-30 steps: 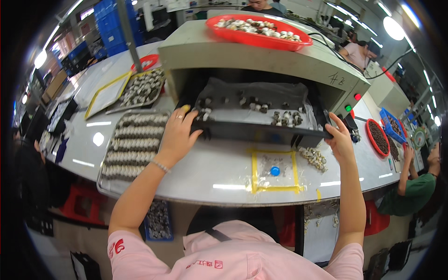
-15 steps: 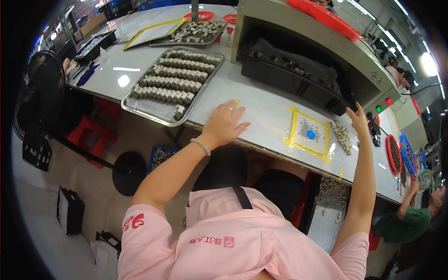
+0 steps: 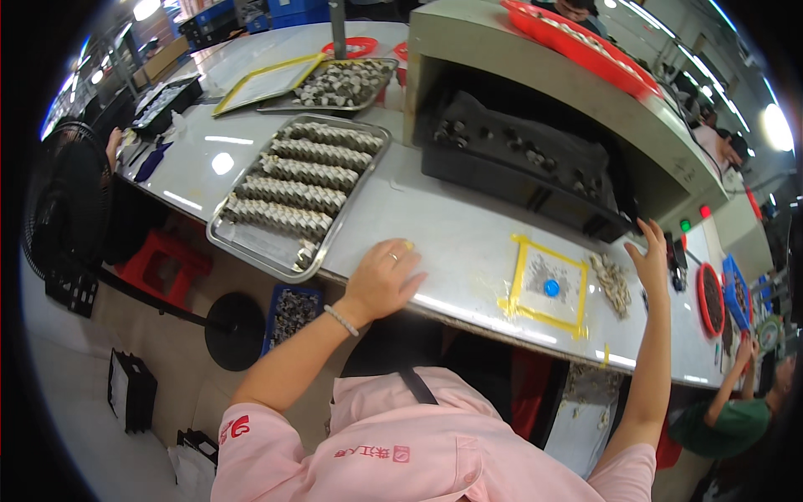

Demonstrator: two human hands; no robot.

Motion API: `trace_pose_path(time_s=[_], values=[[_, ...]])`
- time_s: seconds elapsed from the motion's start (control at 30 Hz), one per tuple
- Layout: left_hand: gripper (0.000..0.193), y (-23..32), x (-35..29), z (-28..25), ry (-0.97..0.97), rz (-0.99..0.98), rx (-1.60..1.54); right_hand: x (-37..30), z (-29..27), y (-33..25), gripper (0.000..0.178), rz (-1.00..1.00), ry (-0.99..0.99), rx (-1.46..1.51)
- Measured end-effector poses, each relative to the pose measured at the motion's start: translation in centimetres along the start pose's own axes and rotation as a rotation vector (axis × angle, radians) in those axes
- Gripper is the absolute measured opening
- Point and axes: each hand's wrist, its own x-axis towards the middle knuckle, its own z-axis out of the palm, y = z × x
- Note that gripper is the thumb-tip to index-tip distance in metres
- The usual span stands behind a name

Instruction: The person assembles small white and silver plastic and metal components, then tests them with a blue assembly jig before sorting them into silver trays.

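Observation:
My left hand (image 3: 386, 278) lies on the front edge of the white table (image 3: 427, 226), fingers spread and holding nothing. Left of it is a metal tray (image 3: 314, 266) with several rows of small grey-and-white pieces (image 3: 305, 173). My right hand (image 3: 649, 258) is raised at the right end of a black bin (image 3: 523, 186), thumb and fingers apart; whether it touches the bin I cannot tell. The bin sits in the opening of a beige housing (image 3: 468, 42), and loose dark pieces lie inside it. Between my hands, a yellow-taped square (image 3: 519, 289) holds a blue round piece (image 3: 551, 288).
Beside the square lies a pile of pale pieces (image 3: 612, 286). A second metal tray (image 3: 389, 71) stands at the back left. A red tray (image 3: 577, 38) rests on the housing. To the left are a fan (image 3: 71, 209) and a red stool (image 3: 167, 266); a person in green (image 3: 723, 427) sits at right.
The whole view has shifted, so the table and both hands appear lower in the picture. Against the tray and the bin, my hands have hardly moved.

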Motion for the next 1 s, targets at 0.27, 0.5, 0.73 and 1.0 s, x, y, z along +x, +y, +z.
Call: trace_pose_path(time_s=[0.27,0.5,0.73,1.0], values=[[0.053,-2.6,3.9,-3.5,-0.127,-0.389,0.462,1.4,0.4,0.4,0.035,-0.047,-0.042,-0.012],[0.05,-6.8,4.7,-2.1,-0.324,-0.511,0.633,1.9,1.3,0.3,0.035,0.026,-0.059,0.137],[0.055,-9.7,5.3,-2.0,-0.323,-0.647,0.723,2.6,1.5,0.1,0.044,0.026,-0.046,0.153],[0.052,-15.5,4.4,-2.2,-0.315,-0.608,0.823,4.9,1.3,1.7,0.057,-0.117,-0.196,0.045]])
